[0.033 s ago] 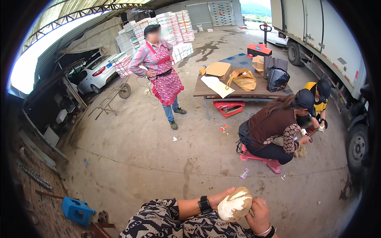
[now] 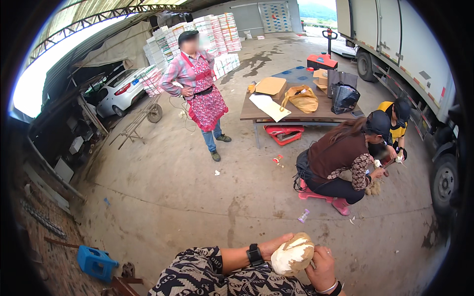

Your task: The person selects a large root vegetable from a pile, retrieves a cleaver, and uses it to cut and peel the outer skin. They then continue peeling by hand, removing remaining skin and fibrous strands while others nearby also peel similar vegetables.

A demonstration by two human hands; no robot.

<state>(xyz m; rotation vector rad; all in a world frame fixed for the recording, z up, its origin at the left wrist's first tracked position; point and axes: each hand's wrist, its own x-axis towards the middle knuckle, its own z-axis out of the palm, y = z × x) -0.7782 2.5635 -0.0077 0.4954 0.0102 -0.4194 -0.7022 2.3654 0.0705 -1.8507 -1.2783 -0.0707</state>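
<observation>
A round tuber (image 2: 292, 256), partly peeled with brown skin and bare white patches, is held low in front of me over my patterned clothes. My left hand (image 2: 276, 245) grips its left and upper side; a dark watch is on that wrist. At its right edge, my right hand (image 2: 322, 269) has its fingers curled and its thumb against the tuber. Whether those fingers also pinch a strip of skin or a small tool cannot be made out.
Two people crouch at the right beside a truck (image 2: 419, 64), working on similar pale pieces over brown scraps (image 2: 375, 187). A person in a pink apron (image 2: 207, 101) stands ahead. Bags and cardboard lie on a table (image 2: 249, 109). A blue stool (image 2: 96, 262) is at lower left.
</observation>
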